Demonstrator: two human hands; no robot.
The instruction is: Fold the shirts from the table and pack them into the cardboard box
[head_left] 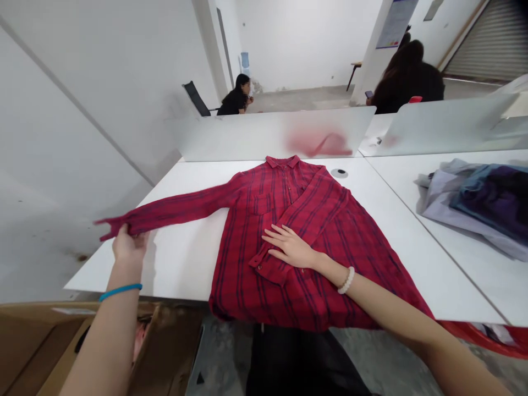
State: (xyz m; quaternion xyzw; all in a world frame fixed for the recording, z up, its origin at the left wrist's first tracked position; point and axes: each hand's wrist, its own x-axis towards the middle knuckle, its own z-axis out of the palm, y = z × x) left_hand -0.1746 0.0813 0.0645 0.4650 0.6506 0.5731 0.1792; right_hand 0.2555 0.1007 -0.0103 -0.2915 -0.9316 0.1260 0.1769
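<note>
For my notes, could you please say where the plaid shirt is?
In the head view's centre, the shirt lies on the white table, under the right hand.

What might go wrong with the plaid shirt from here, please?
The shirt has its hem over the near edge of the table, so it might slide off. The outstretched sleeve, held by the left hand, could twist. The folded sleeve under the right hand may crease.

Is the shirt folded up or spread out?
Mostly spread: the shirt lies wide across the table, one sleeve folded over its front, while the left hand holds the other sleeve out.
</note>
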